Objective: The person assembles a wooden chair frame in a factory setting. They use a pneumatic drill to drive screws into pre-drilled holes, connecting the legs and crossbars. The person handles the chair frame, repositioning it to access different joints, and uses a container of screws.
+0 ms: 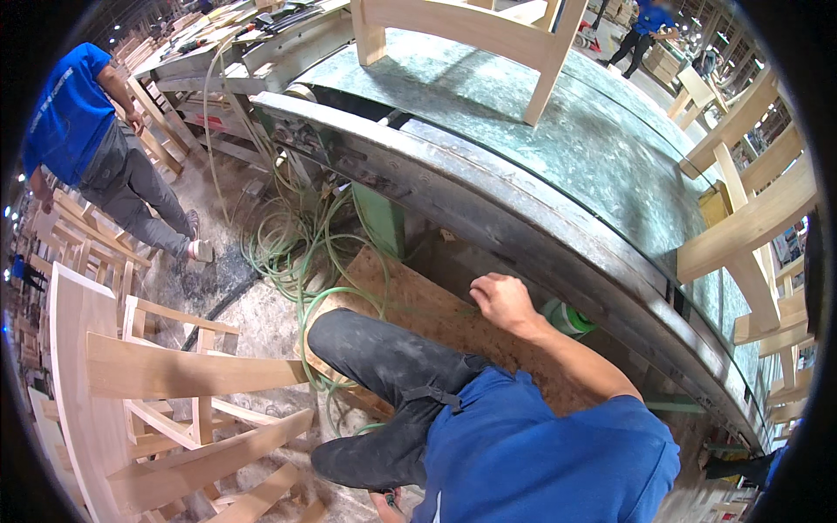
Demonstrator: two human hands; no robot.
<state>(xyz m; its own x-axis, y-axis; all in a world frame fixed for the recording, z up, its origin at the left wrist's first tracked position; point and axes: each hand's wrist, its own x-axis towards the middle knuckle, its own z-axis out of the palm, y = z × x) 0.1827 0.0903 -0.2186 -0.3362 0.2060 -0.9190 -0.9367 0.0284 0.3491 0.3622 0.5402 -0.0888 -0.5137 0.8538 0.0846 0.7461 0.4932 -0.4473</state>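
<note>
My right hand (503, 302) is held low beside the metal-edged table, its fingers curled in. Whether anything is inside them is hidden; a thin green line runs up close to the fingertips. My left hand (389, 504) shows only partly at the lower edge, closed round a small dark object that I cannot name. Beneath my right hand lies a wooden board (418, 292). A green and white container (568, 319) stands close to my right wrist, under the table edge. Loops of green air hose (301, 248) lie on the floor and run past my knees.
Pale wooden chair frames (153, 370) crowd the left, near my knees. More frames stand on the green-topped table (488, 91) and at the right (750, 227). A person in a blue shirt (74, 113) walks at the upper left. Tools (270, 26) lie on a far bench.
</note>
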